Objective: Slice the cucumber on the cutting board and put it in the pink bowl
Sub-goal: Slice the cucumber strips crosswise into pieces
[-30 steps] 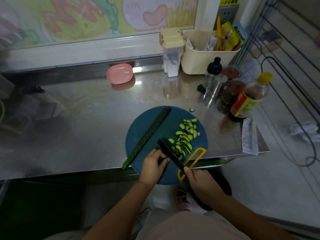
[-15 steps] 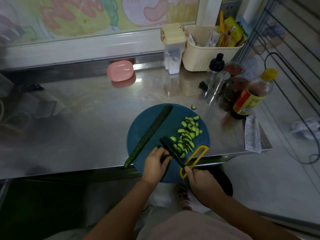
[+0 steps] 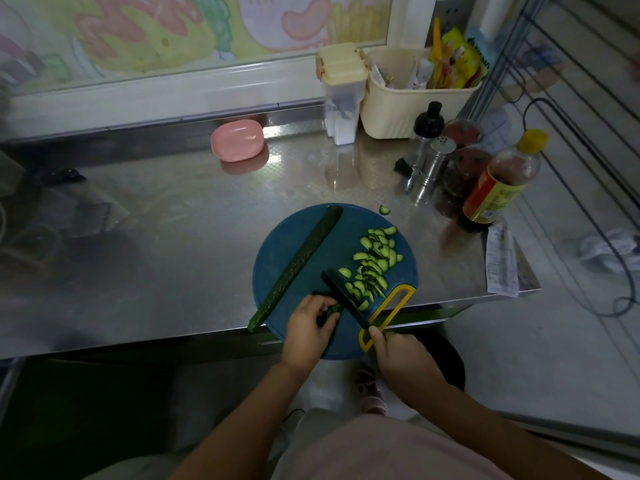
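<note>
The pink bowl (image 3: 237,140) sits at the far left of the action, back against the wall ledge and well apart from the board (image 3: 298,244), probably parked there to keep the cutting area free until the slices are ready to move. Nearer, a long cucumber half (image 3: 298,263) lies diagonally across the left of the round board, its lower tip past the board's edge; it looks set aside flat to wait its turn. The left hand (image 3: 310,329) is curled down over a short stub (image 3: 334,309) of the other half, fingertips tucked close, so the piece is pinned and the knuckles stay clear of the edge. Right against that stub stands the black blade of the knife (image 3: 346,296), angled away from the person, so each cut falls just beside the fingers. To the blade's right the slices (image 3: 374,261) pile in a loose band across the board, pushed off as they come; one slice (image 3: 384,210) lies off the board on the counter (image 3: 156,254). The right hand (image 3: 403,358) is closed around the yellow loop handle low at the board's near edge, a grip that suits short chopping strokes. Judging by the untouched half, slicing is roughly midway, and nothing is in the bowl yet.
</note>
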`<state>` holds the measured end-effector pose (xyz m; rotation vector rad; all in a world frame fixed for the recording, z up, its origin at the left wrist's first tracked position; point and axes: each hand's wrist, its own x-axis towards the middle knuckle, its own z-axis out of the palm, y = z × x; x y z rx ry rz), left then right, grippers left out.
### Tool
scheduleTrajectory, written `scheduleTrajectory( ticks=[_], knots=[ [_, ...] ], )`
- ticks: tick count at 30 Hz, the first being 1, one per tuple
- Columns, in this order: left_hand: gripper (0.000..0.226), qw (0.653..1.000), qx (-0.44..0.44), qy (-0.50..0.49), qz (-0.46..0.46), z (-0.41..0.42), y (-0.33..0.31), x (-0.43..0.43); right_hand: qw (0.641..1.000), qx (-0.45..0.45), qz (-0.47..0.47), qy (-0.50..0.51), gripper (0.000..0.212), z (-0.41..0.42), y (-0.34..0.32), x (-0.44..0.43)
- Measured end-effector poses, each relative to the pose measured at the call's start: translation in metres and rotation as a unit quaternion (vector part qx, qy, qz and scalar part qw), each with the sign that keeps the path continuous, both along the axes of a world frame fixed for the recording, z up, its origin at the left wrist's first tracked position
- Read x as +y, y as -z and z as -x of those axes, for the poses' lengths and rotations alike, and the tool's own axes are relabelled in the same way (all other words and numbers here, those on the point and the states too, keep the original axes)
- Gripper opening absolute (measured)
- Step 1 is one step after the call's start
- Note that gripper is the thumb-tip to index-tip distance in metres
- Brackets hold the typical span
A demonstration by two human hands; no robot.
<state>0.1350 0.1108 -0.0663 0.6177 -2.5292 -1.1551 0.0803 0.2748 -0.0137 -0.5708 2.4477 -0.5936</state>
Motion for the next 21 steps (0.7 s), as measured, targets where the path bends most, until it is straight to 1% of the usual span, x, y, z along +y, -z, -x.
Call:
scheduleTrajectory(
  ticks=[2, 3, 4, 7, 14, 15, 17, 18, 19, 21],
  knots=[
    [0.016, 1.000, 0.001, -0.009, -0.003, -0.001, 0.001, 0.001, 1.000, 0.001, -0.005, -0.003, 0.100, 0.001, 0.002, 0.002],
    [0.016, 1.000, 0.002, -0.011, -0.005, -0.001, 0.001, 0.001, 1.000, -0.006, -0.008, -0.006, 0.105, 0.002, 0.003, 0.003],
    [0.016, 1.000, 0.003, -0.012, -0.007, -0.001, 0.001, 0.001, 1.000, -0.014, -0.010, -0.009, 0.105, 0.003, 0.005, 0.005],
    [0.017, 1.000, 0.010, -0.013, -0.007, -0.002, 0.000, 0.002, 1.000, -0.030, 0.008, -0.001, 0.089, 0.004, 0.006, 0.007],
    [0.013, 1.000, 0.008, -0.020, 0.000, -0.002, 0.001, 0.004, 0.999, -0.014, 0.042, 0.011, 0.077, -0.001, 0.007, 0.006],
    [0.013, 1.000, 0.007, -0.018, 0.002, -0.002, 0.001, 0.004, 0.999, -0.013, 0.045, 0.011, 0.084, -0.002, 0.006, 0.005],
    [0.013, 1.000, 0.007, -0.016, 0.006, -0.002, 0.001, 0.004, 0.999, -0.026, 0.040, -0.004, 0.110, 0.000, 0.013, 0.006],
    [0.013, 1.000, 0.005, -0.016, 0.007, -0.002, 0.001, 0.004, 0.999, -0.027, 0.031, -0.011, 0.114, 0.001, 0.017, 0.008],
    [0.013, 1.000, 0.004, -0.016, 0.008, -0.002, 0.001, 0.003, 0.999, -0.028, 0.025, -0.020, 0.110, 0.001, 0.016, 0.008],
    [0.012, 1.000, 0.002, -0.016, 0.008, -0.002, 0.001, 0.003, 0.999, -0.016, 0.025, -0.017, 0.083, 0.000, 0.008, 0.007]
  ],
)
